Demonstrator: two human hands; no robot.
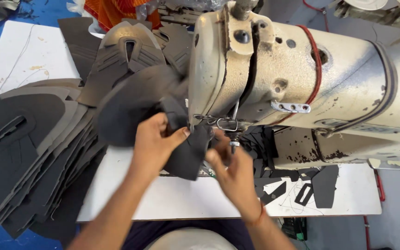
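**Dark Cut Piece Held at the Needle of a Worn Sewing Machine**

While seen from above through the head camera, held a dark grey, curved cut piece of flexible sheet material (188, 155) at the needle end of a large, cream-coloured, chipped metal sewing machine (302, 78). Gripped that piece with the left hand (151, 146), thumb pressed across its top face and fingers folded beneath, clamped on the material. Lay just beside it the right hand (232, 173), fingers curled together at the piece's right edge below the needle bar; blurred, so could not tell whether pinching or only touching. Rested partly on the white tabletop (181, 199), partly lifted toward the machine head. Spread to the left a fanned stack of dark grey, shaped shoe-upper pieces (28, 153), overlapping and reaching past the table's edge. Lay scattered near the machine base, right of the hands, small black offcuts (318, 185). Showed at the top, behind the stack, an orange striped cloth (114, 11).
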